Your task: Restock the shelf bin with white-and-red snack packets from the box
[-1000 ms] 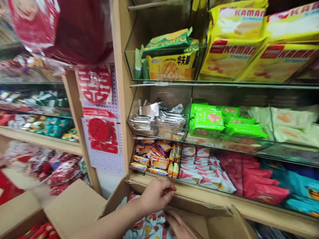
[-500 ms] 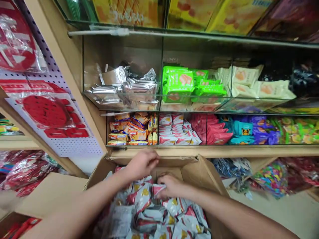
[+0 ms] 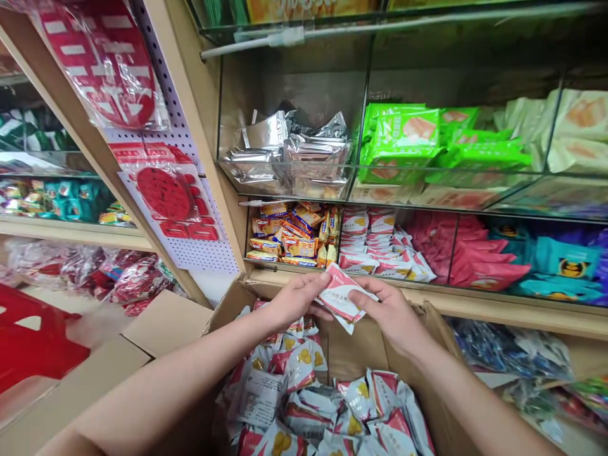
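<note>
A pink-and-white snack packet point(image 3: 342, 292) is held flat above the open carton, gripped from both sides. My left hand point(image 3: 299, 296) is closed on its left edge, and my right hand point(image 3: 387, 309) pinches its right side with the thumb on top. Whether more packets lie beneath it I cannot tell. Below, the cardboard box point(image 3: 349, 351) holds many matching snack packets point(image 3: 308, 405) in a loose heap. Just beyond my hands, a shelf compartment holds similar pink-and-white packets point(image 3: 380, 250) in stacks.
Orange wafer packets point(image 3: 289, 234) fill the compartment to the left, pink packets point(image 3: 484, 253) the one to the right. Silver packets point(image 3: 294, 152) and green packets point(image 3: 408, 139) lie behind glass above. A wooden shelf edge point(image 3: 498, 307) runs behind the box. Red decorations point(image 3: 166, 193) hang at left.
Both hands have risen out of the box, and the packet from the heap is now held between them. The view has swung left.
</note>
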Demonstrator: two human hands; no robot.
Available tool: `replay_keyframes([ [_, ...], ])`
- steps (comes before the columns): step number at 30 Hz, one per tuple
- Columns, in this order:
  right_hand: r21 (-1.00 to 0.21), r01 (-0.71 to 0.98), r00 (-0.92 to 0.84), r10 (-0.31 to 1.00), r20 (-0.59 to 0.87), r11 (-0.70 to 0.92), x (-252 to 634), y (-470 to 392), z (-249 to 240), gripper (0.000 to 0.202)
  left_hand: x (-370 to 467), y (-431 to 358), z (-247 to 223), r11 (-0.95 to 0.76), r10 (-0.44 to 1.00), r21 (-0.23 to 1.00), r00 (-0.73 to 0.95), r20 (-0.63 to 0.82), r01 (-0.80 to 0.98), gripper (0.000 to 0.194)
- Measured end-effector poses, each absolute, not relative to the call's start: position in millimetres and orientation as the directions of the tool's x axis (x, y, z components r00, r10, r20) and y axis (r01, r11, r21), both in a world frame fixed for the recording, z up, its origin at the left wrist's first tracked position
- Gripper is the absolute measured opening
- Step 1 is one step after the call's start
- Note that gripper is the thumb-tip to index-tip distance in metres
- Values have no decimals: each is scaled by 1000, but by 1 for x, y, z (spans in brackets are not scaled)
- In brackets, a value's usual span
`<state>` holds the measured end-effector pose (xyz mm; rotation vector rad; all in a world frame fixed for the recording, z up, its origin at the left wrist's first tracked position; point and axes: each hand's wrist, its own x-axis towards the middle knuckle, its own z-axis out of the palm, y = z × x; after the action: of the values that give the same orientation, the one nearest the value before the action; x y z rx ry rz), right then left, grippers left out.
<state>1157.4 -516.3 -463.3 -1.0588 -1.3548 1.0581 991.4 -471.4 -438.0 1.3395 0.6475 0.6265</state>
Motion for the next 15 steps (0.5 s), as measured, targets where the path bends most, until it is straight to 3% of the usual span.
replay_keyframes([
  [5, -981, -139, 74, 989, 128, 138, 1155, -516, -477, 28, 998, -471, -448, 160, 775, 983, 628, -70, -89, 41],
  [8, -973, -197, 96, 990, 107, 124, 1149, -521, -479, 33, 1000, -473, -454, 99, 805, 994, 591, -52, -47, 41],
  [12, -983, -118, 19, 990, 137, 139, 1152, -525, -473, 46, 1001, -473, -456, -53, 820, 996, 572, 1, 74, 42],
  [15, -976, 0, 175, 961, 213, 216, 1178, -511, -460, 45, 1000, -475, -455, -111, 812, 987, 583, 21, 118, 40],
])
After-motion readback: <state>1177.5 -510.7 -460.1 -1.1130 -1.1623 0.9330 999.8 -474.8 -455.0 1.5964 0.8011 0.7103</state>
